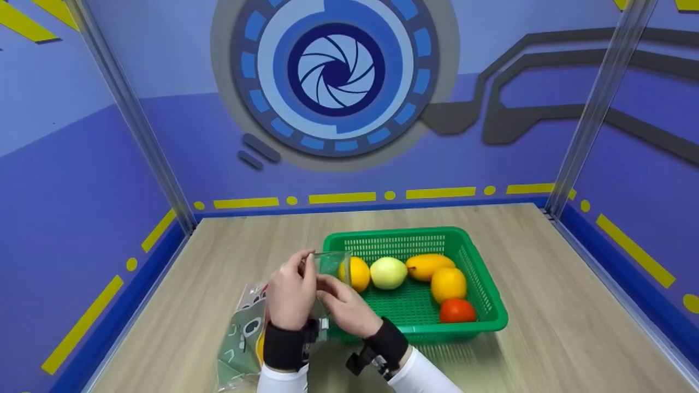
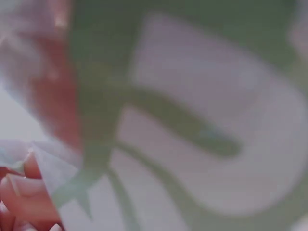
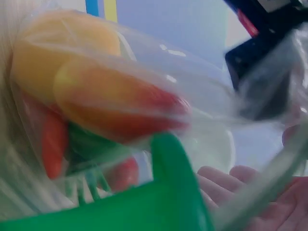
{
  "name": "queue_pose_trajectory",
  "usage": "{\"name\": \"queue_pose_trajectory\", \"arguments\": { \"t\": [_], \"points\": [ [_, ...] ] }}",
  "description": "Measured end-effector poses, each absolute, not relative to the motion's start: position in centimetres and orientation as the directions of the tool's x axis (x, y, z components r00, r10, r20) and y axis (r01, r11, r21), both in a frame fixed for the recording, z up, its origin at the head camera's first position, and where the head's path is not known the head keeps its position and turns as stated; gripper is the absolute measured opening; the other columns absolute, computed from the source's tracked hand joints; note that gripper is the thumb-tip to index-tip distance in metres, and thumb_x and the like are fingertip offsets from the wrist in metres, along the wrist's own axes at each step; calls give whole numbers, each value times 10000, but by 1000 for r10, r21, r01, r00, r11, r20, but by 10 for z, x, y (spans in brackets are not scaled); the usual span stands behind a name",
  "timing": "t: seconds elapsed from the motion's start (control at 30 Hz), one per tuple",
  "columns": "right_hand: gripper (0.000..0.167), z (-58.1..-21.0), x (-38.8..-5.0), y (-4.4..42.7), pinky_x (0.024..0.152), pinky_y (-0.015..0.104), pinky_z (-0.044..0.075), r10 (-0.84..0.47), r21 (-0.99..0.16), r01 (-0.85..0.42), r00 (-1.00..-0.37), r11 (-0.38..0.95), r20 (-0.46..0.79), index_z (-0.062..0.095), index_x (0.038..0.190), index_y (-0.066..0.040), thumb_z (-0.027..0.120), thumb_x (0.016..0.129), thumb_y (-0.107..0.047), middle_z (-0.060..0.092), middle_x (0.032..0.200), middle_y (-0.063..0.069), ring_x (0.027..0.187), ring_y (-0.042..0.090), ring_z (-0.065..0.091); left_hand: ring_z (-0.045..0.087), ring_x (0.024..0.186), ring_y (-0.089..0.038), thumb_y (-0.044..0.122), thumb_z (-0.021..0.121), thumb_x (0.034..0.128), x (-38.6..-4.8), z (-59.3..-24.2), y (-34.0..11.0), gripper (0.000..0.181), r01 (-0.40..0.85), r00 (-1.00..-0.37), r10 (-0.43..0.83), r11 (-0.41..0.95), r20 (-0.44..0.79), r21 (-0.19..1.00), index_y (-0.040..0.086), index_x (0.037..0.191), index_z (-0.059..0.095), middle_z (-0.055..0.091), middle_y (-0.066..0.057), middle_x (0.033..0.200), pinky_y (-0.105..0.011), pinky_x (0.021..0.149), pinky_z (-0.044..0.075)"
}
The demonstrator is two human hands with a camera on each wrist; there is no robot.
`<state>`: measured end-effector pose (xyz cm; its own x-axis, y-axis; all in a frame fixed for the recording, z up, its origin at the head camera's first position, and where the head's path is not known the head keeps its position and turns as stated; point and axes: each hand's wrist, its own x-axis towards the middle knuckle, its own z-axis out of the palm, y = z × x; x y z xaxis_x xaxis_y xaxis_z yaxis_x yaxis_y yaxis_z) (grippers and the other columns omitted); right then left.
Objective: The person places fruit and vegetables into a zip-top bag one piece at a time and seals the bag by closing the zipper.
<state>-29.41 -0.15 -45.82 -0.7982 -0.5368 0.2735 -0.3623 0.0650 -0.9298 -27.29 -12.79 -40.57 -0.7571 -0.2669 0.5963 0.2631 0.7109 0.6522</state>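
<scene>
A clear plastic bag [image 1: 240, 333] printed in green and white stands on the table, left of a green basket [image 1: 494, 305]. My left hand [image 1: 292, 292] holds the bag's upper edge, its fingers bent over the plastic. Beside it, my right hand [image 1: 349, 308] pinches the same top part near the basket's left rim. Through the plastic in the right wrist view show a yellow fruit [image 3: 57, 48], a red-and-yellow mango [image 3: 120, 101] and a slim red piece [image 3: 54, 144]. The bag's print [image 2: 216, 120] fills most of the left wrist view, blurred, with fingertips [image 2: 29, 197] at lower left.
In the basket lie an orange [image 1: 357, 274], a pale green round fruit [image 1: 388, 273], a yellow mango [image 1: 428, 267], another orange-coloured fruit [image 1: 449, 285] and a tomato [image 1: 457, 311]. Blue-purple panels [image 1: 349, 164] wall the wooden table [image 1: 551, 305] at the back and sides.
</scene>
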Motion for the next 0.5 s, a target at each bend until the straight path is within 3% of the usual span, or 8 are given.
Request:
{"name": "queue_pose_trajectory", "arguments": {
  "t": [0.27,0.5],
  "points": [
    [351,-431,-300,31,1099,508,482,-416,-927,-375,-841,-11,345,491,1398,65,446,1078,-72,582,1392,256,1293,454,562,545,601,-143,117,675,982,-272,-406,-129,176,255,-764,-269,710,587,657,27,1091,780,717,-91,784,-270,574,473],
    [309,-407,-330,55,1076,482,493,-302,-909,-406,-882,94,362,527,1357,21,490,1069,-83,624,1332,224,1244,398,607,492,584,-126,124,663,992,-273,-405,-130,180,244,-775,-277,698,568,673,42,1100,780,658,-65,733,-243,557,418]
  ]
}}
